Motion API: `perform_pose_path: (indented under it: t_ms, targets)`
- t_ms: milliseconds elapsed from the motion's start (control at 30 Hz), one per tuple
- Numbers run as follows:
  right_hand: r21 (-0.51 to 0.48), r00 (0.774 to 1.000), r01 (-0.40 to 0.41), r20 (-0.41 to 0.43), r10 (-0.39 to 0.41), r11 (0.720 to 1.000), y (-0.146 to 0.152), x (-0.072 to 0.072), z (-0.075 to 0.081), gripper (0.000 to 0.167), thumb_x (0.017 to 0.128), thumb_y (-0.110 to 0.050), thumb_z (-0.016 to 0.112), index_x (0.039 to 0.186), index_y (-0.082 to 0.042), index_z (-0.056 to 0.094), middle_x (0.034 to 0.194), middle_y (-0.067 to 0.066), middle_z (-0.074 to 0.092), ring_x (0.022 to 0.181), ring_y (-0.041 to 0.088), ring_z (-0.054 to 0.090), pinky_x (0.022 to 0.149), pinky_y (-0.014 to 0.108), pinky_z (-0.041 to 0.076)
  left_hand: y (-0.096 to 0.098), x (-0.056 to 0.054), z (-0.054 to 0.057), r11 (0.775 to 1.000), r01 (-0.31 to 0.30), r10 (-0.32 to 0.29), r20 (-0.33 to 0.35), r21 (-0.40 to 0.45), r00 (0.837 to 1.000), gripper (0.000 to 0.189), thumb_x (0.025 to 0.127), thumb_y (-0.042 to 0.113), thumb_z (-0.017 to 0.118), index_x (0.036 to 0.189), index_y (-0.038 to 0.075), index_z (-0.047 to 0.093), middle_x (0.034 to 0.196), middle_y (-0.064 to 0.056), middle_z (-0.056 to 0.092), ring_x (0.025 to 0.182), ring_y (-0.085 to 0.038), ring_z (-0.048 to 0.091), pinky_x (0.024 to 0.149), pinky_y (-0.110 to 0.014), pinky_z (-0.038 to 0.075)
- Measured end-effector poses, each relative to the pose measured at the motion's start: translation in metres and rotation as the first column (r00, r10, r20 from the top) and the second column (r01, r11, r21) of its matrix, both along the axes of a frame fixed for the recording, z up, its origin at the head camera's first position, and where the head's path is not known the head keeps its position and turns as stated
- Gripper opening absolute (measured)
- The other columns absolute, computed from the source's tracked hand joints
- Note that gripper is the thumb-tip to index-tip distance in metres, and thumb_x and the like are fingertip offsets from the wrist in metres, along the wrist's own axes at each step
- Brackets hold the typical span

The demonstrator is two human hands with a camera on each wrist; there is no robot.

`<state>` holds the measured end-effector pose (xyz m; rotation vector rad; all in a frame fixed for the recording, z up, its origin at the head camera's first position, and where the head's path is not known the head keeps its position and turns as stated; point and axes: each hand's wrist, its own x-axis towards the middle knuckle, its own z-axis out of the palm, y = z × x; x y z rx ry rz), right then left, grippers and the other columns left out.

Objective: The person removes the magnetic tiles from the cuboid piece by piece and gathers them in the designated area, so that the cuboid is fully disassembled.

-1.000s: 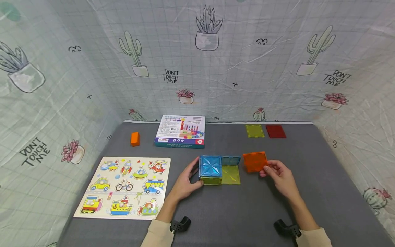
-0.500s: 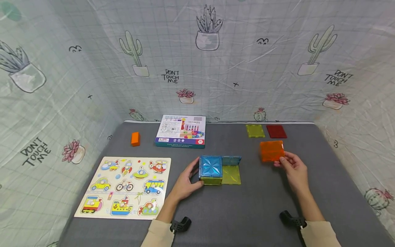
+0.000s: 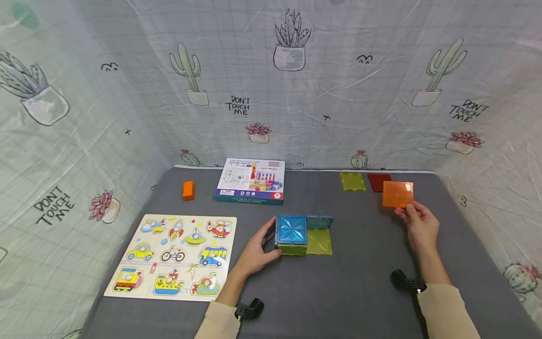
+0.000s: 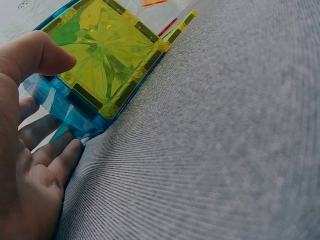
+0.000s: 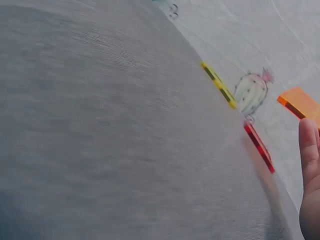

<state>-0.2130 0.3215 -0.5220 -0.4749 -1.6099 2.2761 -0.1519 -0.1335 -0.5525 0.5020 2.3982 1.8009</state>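
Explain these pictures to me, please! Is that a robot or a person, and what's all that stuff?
No robot here: those are a person's two bare hands. The wide view comes from a camera worn on the head, looking down. The other two come from cameras on the wrists. The left hand holds a see-through blue-and-yellow cube. The right hand pinches an orange tile, lifted above the grey table. On the table lie a vehicle puzzle board, a flat box and an orange block. Near the back are a yellow tile and a red tile.
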Motion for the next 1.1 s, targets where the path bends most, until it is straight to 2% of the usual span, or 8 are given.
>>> perform_pose_path:
  t_ms: [200,367,600,633,700,833,900,1100]
  targets:
    - [-0.100,0.995,0.092,-0.022,-0.095,0.991,0.011,-0.017,0.002,0.015,0.093,-0.006,0.067,0.107,-0.004,0.064,0.079,0.007,0.072,0.063,0.016,0.073,0.064,0.024,0.062,0.001,-0.001,-0.001,1.000,0.002,-0.002,0.006,0.004,1.000,0.089,0.083,0.014,0.072,0.159,0.026,0.027,0.164,0.001,0.031,0.149,-0.022,0.038,0.120,-0.036,0.038]
    - [-0.144,0.987,0.151,-0.037,-0.158,0.978,0.020,-0.029,0.004,0.013,0.096,-0.004,0.062,0.108,-0.003,0.059,0.080,0.008,0.070,0.061,0.017,0.072,0.061,0.025,0.062,0.002,0.000,-0.001,1.000,0.004,-0.004,0.005,0.021,1.000,0.088,0.083,0.012,0.072,0.158,0.027,0.028,0.164,-0.001,0.032,0.149,-0.024,0.037,0.120,-0.038,0.038]
    - [-0.117,0.981,0.195,0.031,-0.193,0.974,0.040,-0.040,0.011,0.012,0.098,-0.007,0.059,0.110,-0.007,0.057,0.083,0.005,0.067,0.061,0.015,0.071,0.061,0.026,0.062,0.006,0.009,0.030,0.999,0.019,-0.020,0.024,0.032,1.000,0.086,0.083,0.002,0.070,0.158,0.006,0.027,0.163,-0.017,0.030,0.148,-0.036,0.036,0.120,-0.049,0.036]
    - [-0.112,0.980,0.199,0.044,-0.195,0.974,0.042,-0.042,0.012,0.012,0.099,-0.007,0.058,0.111,-0.007,0.056,0.082,0.005,0.067,0.060,0.014,0.071,0.061,0.025,0.062,0.006,0.009,0.030,0.999,0.022,-0.023,0.029,0.028,0.999,0.086,0.083,0.002,0.070,0.158,0.006,0.027,0.163,-0.017,0.030,0.149,-0.036,0.035,0.120,-0.049,0.035]
    - [-0.101,0.976,0.210,0.076,-0.203,0.972,0.047,-0.047,0.015,0.016,0.099,-0.007,0.057,0.115,-0.007,0.056,0.083,0.003,0.066,0.060,0.014,0.071,0.059,0.025,0.062,0.006,0.007,0.026,1.000,0.023,-0.024,0.030,0.012,0.999,0.087,0.084,0.003,0.070,0.158,0.007,0.026,0.164,-0.017,0.029,0.149,-0.035,0.034,0.120,-0.047,0.035]
    - [-0.039,0.964,0.221,0.160,-0.212,0.974,0.054,-0.055,0.018,0.037,0.100,-0.010,0.055,0.136,-0.005,0.051,0.087,-0.001,0.064,0.059,0.011,0.070,0.058,0.023,0.061,0.005,0.001,0.007,1.000,0.012,-0.013,0.029,0.003,1.000,0.089,0.084,0.004,0.071,0.159,0.016,0.026,0.165,-0.011,0.029,0.151,-0.030,0.033,0.122,-0.043,0.035]
    - [-0.017,0.959,0.217,0.187,-0.210,0.976,0.056,-0.058,0.017,0.044,0.101,-0.011,0.055,0.143,-0.003,0.047,0.088,-0.001,0.064,0.057,0.010,0.069,0.057,0.023,0.061,0.003,0.000,0.003,1.000,0.008,-0.008,0.021,0.009,1.000,0.090,0.083,0.005,0.072,0.159,0.020,0.027,0.164,-0.008,0.030,0.150,-0.029,0.034,0.121,-0.042,0.036]
    - [0.006,0.951,0.208,0.230,-0.204,0.978,0.059,-0.068,0.009,0.037,0.101,-0.011,0.054,0.137,-0.005,0.049,0.090,0.000,0.060,0.051,0.011,0.067,0.052,0.023,0.060,-0.001,-0.001,-0.001,1.000,0.000,0.000,0.007,0.012,1.000,0.089,0.083,0.011,0.073,0.158,0.026,0.029,0.164,-0.003,0.032,0.150,-0.025,0.035,0.120,-0.039,0.038]
